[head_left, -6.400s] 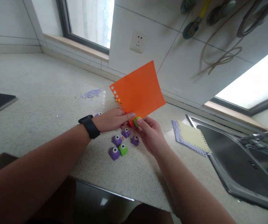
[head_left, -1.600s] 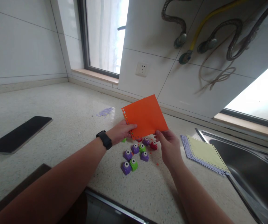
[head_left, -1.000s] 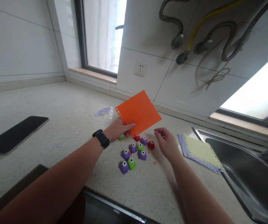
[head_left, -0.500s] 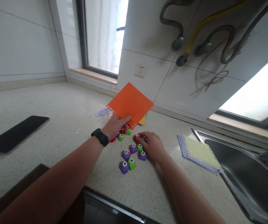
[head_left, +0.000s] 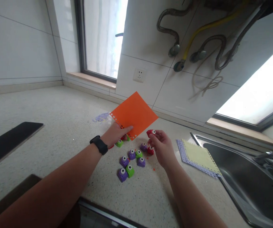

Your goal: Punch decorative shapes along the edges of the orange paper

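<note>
My left hand (head_left: 118,132) grips an orange sheet of paper (head_left: 136,112) by its near edge, thumb on top. Small shapes are punched along that sheet's lower left edge. Held between the thumb and fingers of my right hand (head_left: 162,144) is a red craft punch (head_left: 151,133), raised off the counter just right of the paper. Below the hands stand several purple punches (head_left: 132,154) and green punches (head_left: 130,171), with another red punch (head_left: 150,150) close under my right hand. More punches are partly hidden beneath my left hand and the paper.
Pale yellow and lilac punched sheets (head_left: 198,155) lie stacked at the right, beside a steel sink (head_left: 222,167). Lilac paper scraps (head_left: 101,117) lie behind my left hand. A dark flat panel (head_left: 12,139) rests at the far left. Pipes and a socket (head_left: 139,75) are on the wall.
My right hand has lifted the red punch off the counter, uncovering a purple and a red punch beneath. The orange sheet stays in my left hand, and the view has shifted slightly.
</note>
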`<action>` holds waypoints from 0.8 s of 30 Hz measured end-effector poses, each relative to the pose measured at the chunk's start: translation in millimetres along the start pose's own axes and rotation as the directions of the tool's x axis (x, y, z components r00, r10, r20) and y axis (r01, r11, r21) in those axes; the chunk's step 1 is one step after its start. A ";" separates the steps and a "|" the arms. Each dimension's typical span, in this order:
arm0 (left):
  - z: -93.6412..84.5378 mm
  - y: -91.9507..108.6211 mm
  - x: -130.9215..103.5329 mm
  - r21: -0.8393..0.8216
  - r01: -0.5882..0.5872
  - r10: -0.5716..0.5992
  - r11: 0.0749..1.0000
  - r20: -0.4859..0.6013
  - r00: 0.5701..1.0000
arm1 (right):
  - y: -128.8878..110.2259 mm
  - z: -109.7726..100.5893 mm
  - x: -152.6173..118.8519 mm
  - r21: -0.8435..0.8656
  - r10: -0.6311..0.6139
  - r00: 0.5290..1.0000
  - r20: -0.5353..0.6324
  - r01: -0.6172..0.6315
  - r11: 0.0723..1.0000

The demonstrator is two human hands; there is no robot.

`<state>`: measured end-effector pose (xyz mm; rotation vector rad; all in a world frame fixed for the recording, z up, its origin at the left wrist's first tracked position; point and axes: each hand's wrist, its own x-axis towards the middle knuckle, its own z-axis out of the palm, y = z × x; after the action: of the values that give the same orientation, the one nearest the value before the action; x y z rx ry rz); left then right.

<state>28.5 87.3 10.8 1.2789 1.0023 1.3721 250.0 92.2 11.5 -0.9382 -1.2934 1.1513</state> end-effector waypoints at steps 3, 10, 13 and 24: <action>2.4 2.8 -2.7 0.033 0.011 -0.012 0.999 0.016 1.000 | -8.8 -1.5 -3.9 0.267 0.035 0.999 -0.035 -0.025 0.963; 4.9 7.5 -9.1 0.095 0.019 -0.022 0.995 0.032 0.999 | -23.0 -4.8 -11.1 0.431 -0.073 0.997 -0.026 0.077 0.899; 4.1 6.2 -10.7 0.112 0.004 -0.009 0.994 0.036 0.999 | -27.4 -5.8 -13.2 0.374 -0.195 0.977 -0.090 0.215 0.902; -2.4 -7.5 -11.5 0.074 -0.006 0.009 0.997 -0.040 0.999 | -43.4 -14.1 -29.7 0.193 -0.513 0.856 -0.068 0.516 0.835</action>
<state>26.8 77.6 0.9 1.3145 1.0859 1.3827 270.7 55.5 46.0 -0.3998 -1.2830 0.8257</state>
